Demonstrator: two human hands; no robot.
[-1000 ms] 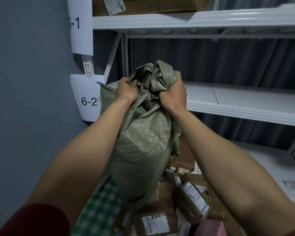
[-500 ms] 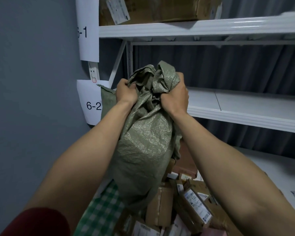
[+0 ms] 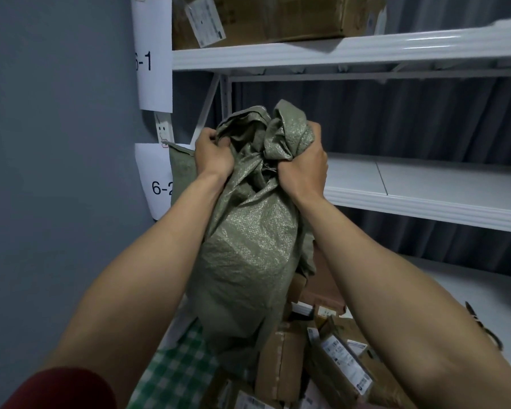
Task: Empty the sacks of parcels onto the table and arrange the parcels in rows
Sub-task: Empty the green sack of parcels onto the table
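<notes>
Overhead, both hands grip the sack (image 3: 248,261); parcels (image 3: 337,358) heaped below.

sack (image 3: 248,255) above parcels (image 3: 322,358), shelves (image 3: 410,199) behind

Parcels (image 3: 281,361) crowd below; middle shelf (image 3: 425,184) bare, wall (image 3: 56,172) blocks left.

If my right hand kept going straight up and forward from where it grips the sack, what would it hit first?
Probably the middle white shelf just behind the right hand, though depth is hard to judge; the sack fabric bunches above the knuckles.
</notes>
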